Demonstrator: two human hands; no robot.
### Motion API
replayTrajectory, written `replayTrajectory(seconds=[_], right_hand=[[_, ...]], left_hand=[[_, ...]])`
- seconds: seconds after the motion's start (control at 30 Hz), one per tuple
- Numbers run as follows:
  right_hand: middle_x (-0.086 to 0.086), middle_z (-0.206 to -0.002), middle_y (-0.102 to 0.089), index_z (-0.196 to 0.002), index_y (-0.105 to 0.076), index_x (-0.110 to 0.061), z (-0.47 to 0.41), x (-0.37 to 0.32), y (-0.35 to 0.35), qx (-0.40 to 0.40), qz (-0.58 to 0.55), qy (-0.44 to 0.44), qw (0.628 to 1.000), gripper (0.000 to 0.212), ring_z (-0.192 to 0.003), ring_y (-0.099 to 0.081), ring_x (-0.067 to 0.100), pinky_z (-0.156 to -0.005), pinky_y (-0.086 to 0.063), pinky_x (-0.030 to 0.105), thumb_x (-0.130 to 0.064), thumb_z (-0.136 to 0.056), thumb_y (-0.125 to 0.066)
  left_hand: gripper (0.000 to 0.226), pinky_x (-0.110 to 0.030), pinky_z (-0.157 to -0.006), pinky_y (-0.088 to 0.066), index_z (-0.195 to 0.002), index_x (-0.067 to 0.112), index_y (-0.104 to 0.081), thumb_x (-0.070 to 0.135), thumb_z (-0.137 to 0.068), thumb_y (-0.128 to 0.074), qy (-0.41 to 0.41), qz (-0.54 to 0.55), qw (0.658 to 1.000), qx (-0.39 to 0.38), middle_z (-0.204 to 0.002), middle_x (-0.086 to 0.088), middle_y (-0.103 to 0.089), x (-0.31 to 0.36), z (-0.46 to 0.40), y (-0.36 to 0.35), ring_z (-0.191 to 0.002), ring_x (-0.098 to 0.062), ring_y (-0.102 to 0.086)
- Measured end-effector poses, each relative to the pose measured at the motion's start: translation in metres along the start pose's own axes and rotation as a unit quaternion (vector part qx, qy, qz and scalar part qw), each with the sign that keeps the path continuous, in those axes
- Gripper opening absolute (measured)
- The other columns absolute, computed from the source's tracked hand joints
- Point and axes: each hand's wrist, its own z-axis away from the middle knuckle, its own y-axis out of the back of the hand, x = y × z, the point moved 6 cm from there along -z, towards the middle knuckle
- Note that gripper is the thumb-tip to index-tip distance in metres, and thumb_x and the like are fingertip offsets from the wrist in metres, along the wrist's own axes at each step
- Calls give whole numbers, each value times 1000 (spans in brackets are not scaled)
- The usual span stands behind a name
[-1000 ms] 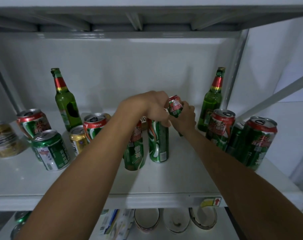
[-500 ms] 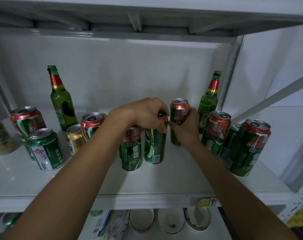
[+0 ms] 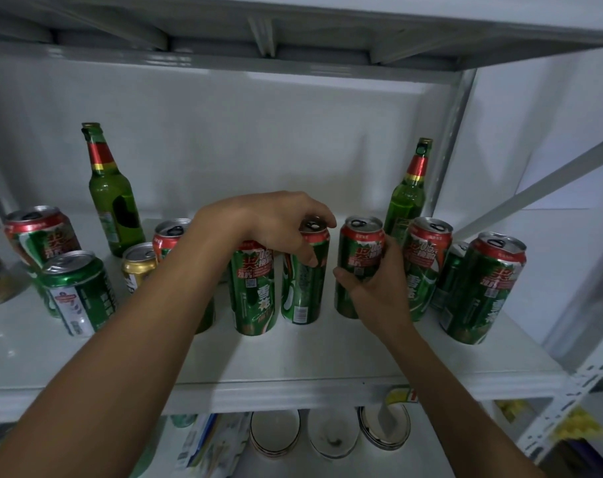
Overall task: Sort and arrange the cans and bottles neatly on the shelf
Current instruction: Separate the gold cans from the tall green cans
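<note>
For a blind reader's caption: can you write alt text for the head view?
On a white shelf, the left hand grips the top of one tall green can while the right hand holds the next can. More cans and two green bottles stand around.

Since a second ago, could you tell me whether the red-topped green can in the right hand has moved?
Yes. The red-topped green can in the right hand has come down from tilted in the air to upright on the white shelf, beside the right green glass bottle.
</note>
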Motion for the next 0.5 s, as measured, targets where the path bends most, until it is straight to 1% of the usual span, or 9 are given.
replayTrajectory(seconds=[0.07,0.17,0.2,0.23,0.3,0.33,0.4,0.43,0.5], right_hand=[[-2,-137,-54,-146,-40,-22,4,0,1,2,-8,3,1000,84,-122,-52,9,-100,-38,19,-13,-77,-87],[-10,-126,-56,-146,-44,-23,9,2,3,4,-6,-10,1000,78,-114,-54,4,-86,-35,2,-16,-80,-85],[-12,-123,-57,-144,-46,-22,12,2,4,4,2,-14,1000,74,-111,-54,3,-83,-34,-1,-18,-81,-84],[-12,-121,-58,-143,-47,-21,16,2,4,4,12,-15,1000,71,-108,-54,3,-83,-34,-1,-20,-82,-84],[-10,-119,-60,-140,-50,-20,21,2,6,6,25,-15,1000,65,-106,-55,4,-88,-39,8,-21,-83,-83],[-11,-117,-60,-138,-52,-19,23,2,8,7,27,-15,999,63,-105,-56,5,-88,-41,10,-21,-83,-83],[-14,-113,-60,-135,-55,-19,28,0,11,8,32,-11,999,61,-101,-58,2,-84,-39,4,-21,-82,-84],[-17,-113,-60,-135,-55,-21,31,-2,13,6,33,-9,999,61,-100,-58,-2,-83,-38,1,-22,-82,-84],[-26,-113,-60,-133,-55,-28,37,-4,17,-1,30,-8,1000,59,-99,-57,-15,-82,-39,-1,-22,-82,-84]], left_hand=[[78,-45,-102,-53,-149,39,-47,39,-81,-85,-1,-16,1000,0,-145,9,-56,-1,-1,-1,-124,-20,-58],[75,-45,-101,-54,-147,39,-49,37,-81,-85,-3,-29,1000,3,-143,7,-58,1,-3,0,-122,-20,-59],[74,-45,-100,-54,-146,39,-50,37,-81,-85,-2,-30,1000,3,-142,7,-58,2,-4,0,-121,-21,-59],[73,-46,-100,-54,-144,39,-51,38,-80,-85,-1,-29,1000,3,-141,6,-59,2,-4,0,-120,-22,-60],[69,-47,-98,-56,-141,39,-54,37,-80,-86,-3,-30,1000,1,-138,6,-61,3,-5,2,-116,-22,-62],[67,-46,-96,-57,-140,38,-56,36,-80,-86,-4,-30,1000,-1,-135,6,-62,3,-5,4,-114,-22,-63],[63,-44,-93,-58,-138,37,-58,33,-81,-86,-5,-30,999,-10,-132,7,-63,3,-6,8,-109,-20,-64],[62,-43,-93,-57,-137,36,-59,33,-81,-86,-9,-31,999,-11,-131,8,-63,5,-7,12,-110,-18,-64],[60,-42,-97,-55,-135,36,-60,33,-81,-86,-29,-38,999,-6,-132,9,-62,10,-12,20,-114,-17,-62]])
